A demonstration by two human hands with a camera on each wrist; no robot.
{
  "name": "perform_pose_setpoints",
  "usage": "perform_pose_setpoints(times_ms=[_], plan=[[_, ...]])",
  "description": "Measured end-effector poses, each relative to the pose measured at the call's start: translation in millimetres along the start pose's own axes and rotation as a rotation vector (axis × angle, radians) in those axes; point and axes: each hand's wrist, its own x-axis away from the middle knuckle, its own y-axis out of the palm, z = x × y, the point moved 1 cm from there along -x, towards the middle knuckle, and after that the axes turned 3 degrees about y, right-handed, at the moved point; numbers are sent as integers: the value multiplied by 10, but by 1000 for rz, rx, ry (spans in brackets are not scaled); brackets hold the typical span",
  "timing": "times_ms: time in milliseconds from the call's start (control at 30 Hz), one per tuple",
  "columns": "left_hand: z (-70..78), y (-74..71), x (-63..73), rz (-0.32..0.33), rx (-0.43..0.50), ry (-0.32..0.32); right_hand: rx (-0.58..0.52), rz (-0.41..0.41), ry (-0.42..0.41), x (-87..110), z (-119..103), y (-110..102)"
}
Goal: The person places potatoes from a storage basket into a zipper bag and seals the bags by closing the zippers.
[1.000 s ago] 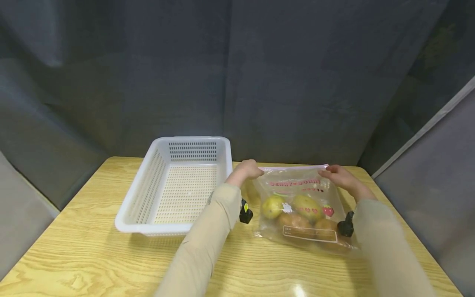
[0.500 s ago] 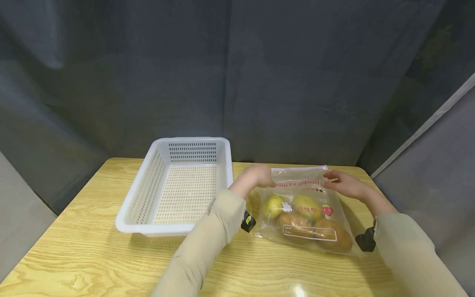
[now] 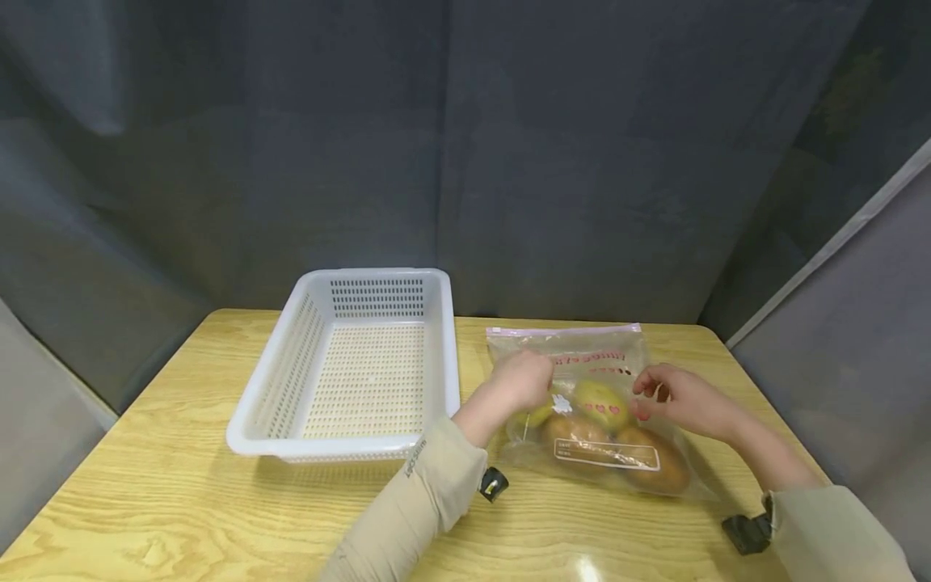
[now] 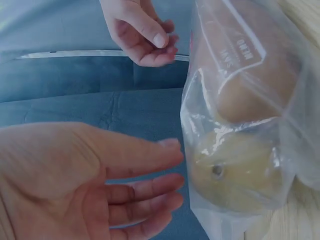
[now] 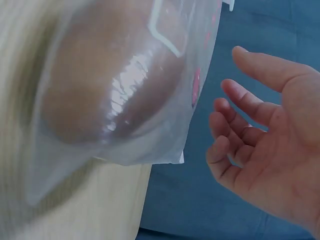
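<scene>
A clear zip bag (image 3: 611, 343) with pink print and a pink zip strip lies on the wooden table. Through its plastic show two yellowish round fruits (image 3: 601, 403) and two brown round ones (image 3: 655, 461); their exact kind is unclear. Over the bag's left part hovers my left hand (image 3: 520, 381), its fingers loosely bent. My right hand (image 3: 687, 398) is at the bag's right side, fingers relaxed and slightly curled. In the left wrist view, a gap shows between the left hand (image 4: 95, 175) and the bag; the right wrist view shows the right hand (image 5: 270, 135) likewise apart and holding nothing.
A white perforated plastic basket (image 3: 327, 447) stands left of the bag, with nothing inside. Behind the wooden table (image 3: 182, 501) hangs a dark curtain (image 3: 349, 162), and grey panels flank both sides.
Both hands have left the bag's zip edge and moved down toward the near side, the right also shifting rightward. The bag stays nearly in place, its whole zip strip now visible.
</scene>
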Motion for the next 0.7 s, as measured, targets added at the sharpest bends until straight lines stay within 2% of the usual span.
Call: perform_pose_setpoints(times_ms=[100,267,533,700], plan=[[23,14,19,23,-40,-7,-27,7,-11,71,-12,53],[64,43,60,21,-96,-5,-46,-12,-3,136,-12,142],[106,124,125,45,-124,-42,-43,-14,0,138,-7,239],[127,163,155,84,-182,-24,-41,-1,4,145,6,273]])
